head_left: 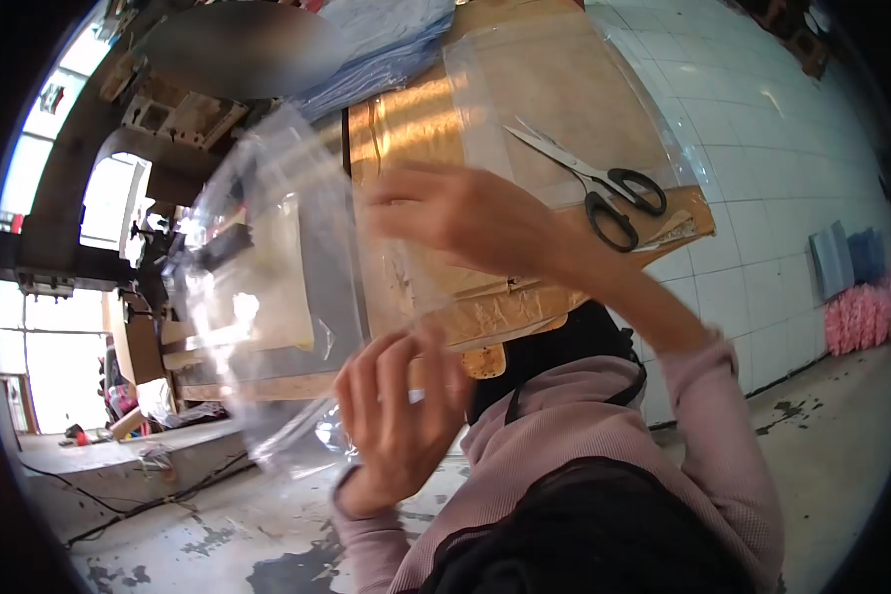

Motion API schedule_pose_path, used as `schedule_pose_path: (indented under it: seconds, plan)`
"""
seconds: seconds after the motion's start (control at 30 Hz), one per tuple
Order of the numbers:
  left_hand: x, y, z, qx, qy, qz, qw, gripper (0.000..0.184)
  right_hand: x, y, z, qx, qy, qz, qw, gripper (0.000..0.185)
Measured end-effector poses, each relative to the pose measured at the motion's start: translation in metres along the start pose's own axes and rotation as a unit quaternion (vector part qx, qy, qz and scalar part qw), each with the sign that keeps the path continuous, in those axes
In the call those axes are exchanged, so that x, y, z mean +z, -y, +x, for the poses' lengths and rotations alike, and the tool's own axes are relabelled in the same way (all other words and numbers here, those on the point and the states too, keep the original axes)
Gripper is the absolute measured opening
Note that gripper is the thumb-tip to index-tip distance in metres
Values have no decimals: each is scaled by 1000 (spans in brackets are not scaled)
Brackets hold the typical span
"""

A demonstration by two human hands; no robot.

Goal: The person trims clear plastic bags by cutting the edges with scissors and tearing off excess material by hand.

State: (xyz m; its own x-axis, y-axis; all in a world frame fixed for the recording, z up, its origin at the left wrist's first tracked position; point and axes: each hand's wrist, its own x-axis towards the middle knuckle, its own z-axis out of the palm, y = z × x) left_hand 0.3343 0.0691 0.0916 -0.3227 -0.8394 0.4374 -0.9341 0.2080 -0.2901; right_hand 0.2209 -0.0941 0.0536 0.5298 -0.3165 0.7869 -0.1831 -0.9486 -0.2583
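Note:
A clear plastic bag (pixel 267 247) spreads out in front of me, glossy and partly blurred. My left hand (pixel 401 406) is closed on its near edge, fingers bent over the film. Across from it, my right hand (pixel 455 213) pinches the bag's other side, its fingertips smeared by motion. Black-handled scissors (pixel 604 188) lie with their blades apart, close to my right forearm. Beneath them is a flat clear plastic sheet (pixel 564 89) on the brown-taped cardboard work surface (pixel 406 129).
Blue-tinted plastic bags (pixel 391 45) are stacked at the far side. A machine with a grey bed (pixel 337 238) stands at the left. Pink bundled material (pixel 859 319) sits against the white tiled wall (pixel 742 238) at the right. Cables (pixel 158 500) run along the lower left.

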Motion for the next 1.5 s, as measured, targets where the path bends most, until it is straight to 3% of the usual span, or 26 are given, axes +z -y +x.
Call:
schedule_pose_path:
  seconds: [0.03,0.1,0.17,0.27,0.37,0.47,0.6,0.9,1.0,1.1,1.13,1.2,1.3,1.4,1.5]
  plan:
    - [20,-10,-3,-17,1,-104,994,25,-5,4,-30,132,52,24,990,22]
    - [54,-31,-12,-127,29,-216,968,33,-17,16,-80,272,25,60,960,25]
    - [69,-40,-19,-161,17,-248,955,42,-29,40,-100,471,32,109,875,19]
    - [82,-44,-24,-173,-26,-249,953,44,-16,61,-109,539,-132,278,784,18]
    - [85,-40,-25,-149,-33,-243,958,42,-9,56,-97,467,-115,227,847,18]
    - [87,-32,-27,-128,-39,-246,960,40,-6,48,-81,452,-38,192,870,15]
    - [87,-25,-29,-136,-27,-267,954,28,-13,52,-71,562,-11,267,783,9]
    - [87,-44,-14,-110,-9,-222,969,31,-11,57,-87,655,-82,450,602,19]
    - [94,-43,-19,-129,-37,-262,956,30,-20,53,-82,639,-43,505,579,17]
    - [92,-39,-18,-101,-32,-268,957,38,-12,44,-84,530,-27,313,788,17]
    - [93,-40,-18,-106,-41,-257,960,34,-8,43,-79,528,-17,287,799,17]
    - [97,-43,-18,-113,-58,-236,963,27,-3,41,-66,524,3,233,819,17]
    - [99,-42,-19,-118,-63,-234,963,25,-14,27,-63,559,68,321,761,16]
    - [99,-43,-19,-104,-65,-216,969,22,-9,25,-72,584,33,384,715,13]
    - [99,-43,-19,-110,-71,-225,965,22,-14,32,-71,599,4,318,735,12]
